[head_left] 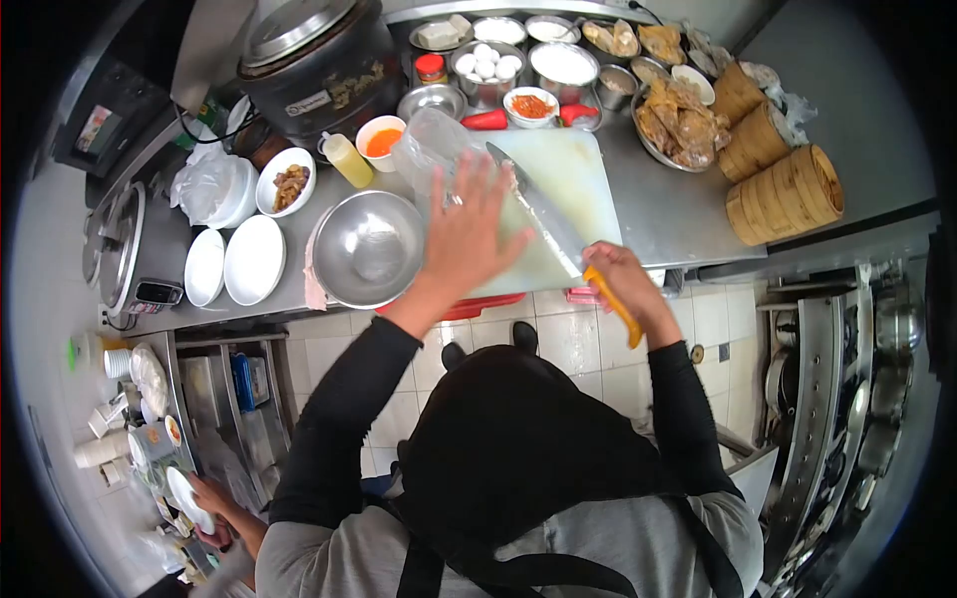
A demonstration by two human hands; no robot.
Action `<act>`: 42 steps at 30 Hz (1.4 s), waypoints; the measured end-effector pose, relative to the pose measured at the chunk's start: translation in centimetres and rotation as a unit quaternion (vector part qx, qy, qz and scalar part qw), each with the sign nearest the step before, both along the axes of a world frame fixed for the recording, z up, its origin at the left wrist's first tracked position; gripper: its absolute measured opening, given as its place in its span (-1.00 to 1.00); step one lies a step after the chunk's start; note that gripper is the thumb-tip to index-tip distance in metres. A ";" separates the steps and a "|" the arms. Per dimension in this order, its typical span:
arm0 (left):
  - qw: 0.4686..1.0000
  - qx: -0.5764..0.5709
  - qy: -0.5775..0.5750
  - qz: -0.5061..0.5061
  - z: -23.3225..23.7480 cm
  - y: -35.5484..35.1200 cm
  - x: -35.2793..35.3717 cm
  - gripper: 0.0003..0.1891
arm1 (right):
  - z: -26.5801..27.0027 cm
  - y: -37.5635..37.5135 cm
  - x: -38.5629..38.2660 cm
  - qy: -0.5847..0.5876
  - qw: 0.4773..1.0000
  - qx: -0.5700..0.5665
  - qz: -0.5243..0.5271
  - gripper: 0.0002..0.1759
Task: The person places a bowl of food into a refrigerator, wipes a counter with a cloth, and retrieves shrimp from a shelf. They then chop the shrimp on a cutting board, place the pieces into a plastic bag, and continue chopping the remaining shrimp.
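Note:
My right hand (630,284) is closed around the orange handle of a kitchen knife (546,211). Its long blade points up and left over the white cutting board (590,167), with whitish residue along one edge. My left hand (467,237) is stretched out flat over the board's left side, fingers spread, left of the blade. Just beyond its fingertips is a clear plastic bag or container (429,145), partly hidden by the fingers. A steel mixing bowl (369,249) stands to the left of my left hand, with a pinkish cloth (315,269) beside it.
Behind the board stand a pot of eggs (486,68), red peppers (485,121) and several bowls. Cooked chicken (683,122) and bamboo steamers (786,196) are right; white bowls (254,261) and a large cooker (319,80) left. Another person's hand (211,495) holds a white plate (189,501).

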State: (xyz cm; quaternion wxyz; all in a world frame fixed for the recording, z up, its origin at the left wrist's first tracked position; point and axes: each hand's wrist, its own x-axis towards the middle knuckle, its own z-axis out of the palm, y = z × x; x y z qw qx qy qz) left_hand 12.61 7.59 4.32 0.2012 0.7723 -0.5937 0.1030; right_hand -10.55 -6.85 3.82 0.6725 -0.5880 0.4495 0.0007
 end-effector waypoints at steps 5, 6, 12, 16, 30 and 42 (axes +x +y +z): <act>0.917 0.377 0.108 0.073 4.3 -0.4 4.8 -0.41 | 4.2 -3.5 1.5 0.018 0.991 -0.093 0.095 -0.69; 0.917 0.375 0.109 0.079 3.7 0.5 5.3 -0.41 | 4.4 -3.6 1.9 0.039 0.987 -0.105 0.117 -0.69; 0.991 -0.017 0.111 0.072 1.2 3.6 1.1 -0.49 | 1.9 -4.6 7.0 0.024 0.963 -0.063 0.261 -0.64; 0.998 0.038 0.041 -0.040 -1.9 1.5 -0.9 -0.39 | 2.2 -4.4 9.8 0.025 0.955 -0.047 0.291 -0.64; 0.992 0.046 -0.097 0.070 -3.6 -0.1 8.8 -0.43 | 5.7 -6.1 1.5 0.037 0.959 -0.112 0.257 -0.65; 0.955 -0.143 0.260 -0.009 -3.5 6.4 -0.3 -0.73 | -6.3 -2.8 -20.0 -0.028 0.967 -0.157 -0.197 -0.70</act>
